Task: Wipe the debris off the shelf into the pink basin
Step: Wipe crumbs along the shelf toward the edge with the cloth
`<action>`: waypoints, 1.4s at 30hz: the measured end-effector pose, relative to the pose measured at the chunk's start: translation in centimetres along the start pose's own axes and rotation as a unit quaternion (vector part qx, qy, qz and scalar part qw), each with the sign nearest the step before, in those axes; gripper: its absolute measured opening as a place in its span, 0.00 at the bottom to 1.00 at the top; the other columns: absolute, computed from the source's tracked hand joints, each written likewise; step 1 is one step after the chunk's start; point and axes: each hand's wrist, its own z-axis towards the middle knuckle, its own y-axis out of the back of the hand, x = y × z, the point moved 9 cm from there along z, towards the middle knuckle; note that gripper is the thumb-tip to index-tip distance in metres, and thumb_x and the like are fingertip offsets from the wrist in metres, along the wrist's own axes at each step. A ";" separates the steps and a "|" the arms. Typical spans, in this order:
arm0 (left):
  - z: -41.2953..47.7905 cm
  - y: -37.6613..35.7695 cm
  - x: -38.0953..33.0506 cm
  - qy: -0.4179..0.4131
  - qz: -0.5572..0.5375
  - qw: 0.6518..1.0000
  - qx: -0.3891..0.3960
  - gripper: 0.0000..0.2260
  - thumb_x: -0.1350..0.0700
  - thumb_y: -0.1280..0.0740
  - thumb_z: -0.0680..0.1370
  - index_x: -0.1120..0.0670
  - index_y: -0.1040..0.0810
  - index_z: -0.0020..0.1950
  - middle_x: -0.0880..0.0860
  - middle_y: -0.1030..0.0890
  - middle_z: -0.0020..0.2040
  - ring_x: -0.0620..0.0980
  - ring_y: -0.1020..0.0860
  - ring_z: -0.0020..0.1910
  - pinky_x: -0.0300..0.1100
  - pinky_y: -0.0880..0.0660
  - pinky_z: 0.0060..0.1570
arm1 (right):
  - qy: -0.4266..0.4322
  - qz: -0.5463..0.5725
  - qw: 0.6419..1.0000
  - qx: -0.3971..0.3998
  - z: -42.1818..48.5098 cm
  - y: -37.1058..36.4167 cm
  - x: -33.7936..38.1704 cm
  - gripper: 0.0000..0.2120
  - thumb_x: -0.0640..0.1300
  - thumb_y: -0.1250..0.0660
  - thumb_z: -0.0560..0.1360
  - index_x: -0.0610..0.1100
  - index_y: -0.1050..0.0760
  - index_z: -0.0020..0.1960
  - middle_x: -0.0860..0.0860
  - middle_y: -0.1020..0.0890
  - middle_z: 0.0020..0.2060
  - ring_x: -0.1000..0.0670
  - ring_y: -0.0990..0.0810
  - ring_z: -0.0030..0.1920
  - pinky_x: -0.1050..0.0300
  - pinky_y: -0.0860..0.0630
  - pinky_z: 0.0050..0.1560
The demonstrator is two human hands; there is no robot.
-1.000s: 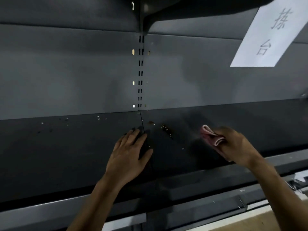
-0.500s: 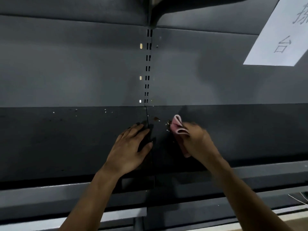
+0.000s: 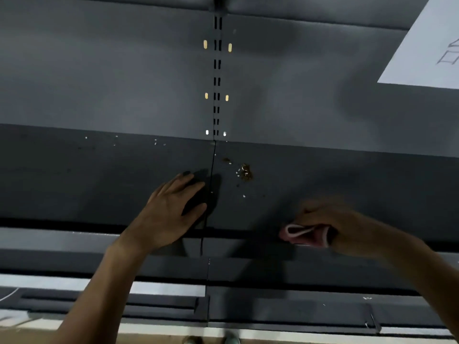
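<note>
1. Left of frame: the dark shelf (image 3: 74, 182) carries a few pale specks (image 3: 155, 142) along its back edge. These will need a pass too.
2. Centre-left: the left hand (image 3: 169, 212) lies flat on the shelf, fingers straight and holding nothing, just left of the seam (image 3: 213, 165).
3. Centre: the brown debris (image 3: 246, 172) sits just right of the seam, well back from the front lip.
4. Lower right: the right hand (image 3: 347, 227), blurred, has its fingers curled round a folded pink cloth (image 3: 301, 235) at the shelf's front edge. It would be best to reach behind the pile and draw it forward in one stroke — the pink basin is out of view, so it should be placed under the lip first.
</note>
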 end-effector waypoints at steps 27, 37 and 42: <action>-1.0 1.0 0.3 0.078 0.054 0.991 -0.098 0.19 0.49 0.40 0.81 0.49 0.29 0.72 0.51 0.30 0.72 0.54 0.32 0.70 0.52 0.32 0.68 | 0.092 0.044 0.994 0.027 6.8 -2.9 8.6 0.21 0.34 0.34 0.72 0.54 0.21 0.59 0.60 0.29 0.45 0.56 0.24 0.45 0.62 0.28 0.41; -1.1 0.9 0.4 0.091 0.067 0.990 -0.082 0.20 0.48 0.43 0.82 0.48 0.31 0.73 0.51 0.32 0.74 0.52 0.36 0.73 0.48 0.37 0.69 | 0.064 -0.132 0.981 -0.124 12.1 -1.4 7.7 0.12 0.40 0.29 0.69 0.48 0.23 0.52 0.54 0.26 0.47 0.47 0.20 0.39 0.54 0.26 0.32; -1.1 0.8 0.4 0.093 0.067 0.990 -0.078 0.19 0.50 0.42 0.82 0.47 0.31 0.74 0.51 0.33 0.74 0.52 0.36 0.73 0.49 0.36 0.69 | 0.019 -0.039 0.988 -0.145 13.3 1.9 5.0 0.02 0.46 0.33 0.73 0.50 0.26 0.42 0.56 0.27 0.39 0.53 0.25 0.36 0.52 0.27 0.34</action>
